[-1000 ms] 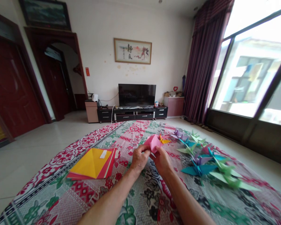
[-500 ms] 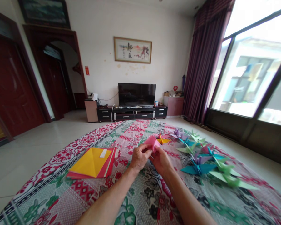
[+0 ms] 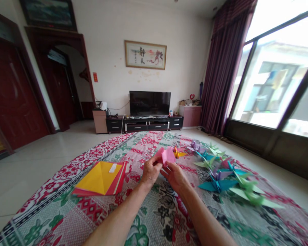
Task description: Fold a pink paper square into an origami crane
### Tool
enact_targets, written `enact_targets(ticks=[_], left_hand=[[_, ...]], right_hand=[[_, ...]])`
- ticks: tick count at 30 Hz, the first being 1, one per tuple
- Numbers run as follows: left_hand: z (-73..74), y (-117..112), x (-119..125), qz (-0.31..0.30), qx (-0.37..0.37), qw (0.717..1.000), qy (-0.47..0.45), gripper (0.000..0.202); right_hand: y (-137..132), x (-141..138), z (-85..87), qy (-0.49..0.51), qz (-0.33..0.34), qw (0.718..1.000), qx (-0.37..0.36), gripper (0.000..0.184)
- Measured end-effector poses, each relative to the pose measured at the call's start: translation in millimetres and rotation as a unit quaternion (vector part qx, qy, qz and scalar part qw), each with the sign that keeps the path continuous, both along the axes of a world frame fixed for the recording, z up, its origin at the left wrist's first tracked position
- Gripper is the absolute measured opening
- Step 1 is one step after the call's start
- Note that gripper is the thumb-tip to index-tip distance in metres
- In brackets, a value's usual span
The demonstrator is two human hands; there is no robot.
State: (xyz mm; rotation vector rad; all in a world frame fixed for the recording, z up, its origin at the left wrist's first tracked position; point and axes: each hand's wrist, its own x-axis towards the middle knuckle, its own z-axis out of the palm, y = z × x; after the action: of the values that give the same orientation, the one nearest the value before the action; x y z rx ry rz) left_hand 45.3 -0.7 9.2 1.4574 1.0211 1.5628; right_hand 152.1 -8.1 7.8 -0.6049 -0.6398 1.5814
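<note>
Head view: a big red-and-green floral cloth [image 3: 66, 212] covers the floor. On its left lies a stack of yellow and red square paper sheets [image 3: 101, 177]; on its right, a row of folded paper cranes [image 3: 220, 171]. In the centre, held clear of the cloth, a small pink folded paper [image 3: 166, 156] sits just ahead of both hands. The left hand [image 3: 150, 172] pinches its left corner and the right hand [image 3: 176, 176] pinches its lower edge, fingertips nearly meeting.

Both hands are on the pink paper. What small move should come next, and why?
Probably pinch along the fold to sharpen the crease. The pink paper is gripped between the left hand and the right hand and looks only partly folded, unlike the finished paper cranes lying to the right.
</note>
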Motion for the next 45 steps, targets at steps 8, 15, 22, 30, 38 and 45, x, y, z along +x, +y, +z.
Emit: enact_targets(ticks=[8, 15, 22, 30, 38, 45], left_hand=[[6.2, -2.5, -0.7, 0.002, -0.037, 0.998, -0.046, 0.03], [5.0, -0.6, -3.7, 0.047, -0.009, 0.999, 0.014, 0.031], [6.2, -3.2, -5.5, 0.014, 0.014, 0.998, 0.056, 0.034], [2.7, -0.6, -4.5, 0.004, 0.006, 0.998, 0.056, 0.028], [4.6, -1.9, -7.1, -0.046, -0.036, 0.998, 0.011, 0.019], [9.3, -3.2, -3.3, -0.02, -0.09, 0.993, -0.073, 0.018]], right_hand=[[-3.0, -1.6, 2.1, -0.026, -0.014, 1.0, -0.003, 0.018], [-3.1, -1.0, 1.0, -0.022, 0.026, 0.999, -0.019, 0.019], [-1.9, -1.0, 0.9, -0.029, 0.001, 0.999, -0.022, 0.019], [-2.8, -2.4, -1.7, -0.121, -0.064, 0.991, 0.001, 0.022], [-3.8, -4.8, 1.8, -0.182, -0.099, 0.978, 0.04, 0.028], [-4.8, -5.9, 6.8, -0.261, -0.13, 0.949, 0.122, 0.023]])
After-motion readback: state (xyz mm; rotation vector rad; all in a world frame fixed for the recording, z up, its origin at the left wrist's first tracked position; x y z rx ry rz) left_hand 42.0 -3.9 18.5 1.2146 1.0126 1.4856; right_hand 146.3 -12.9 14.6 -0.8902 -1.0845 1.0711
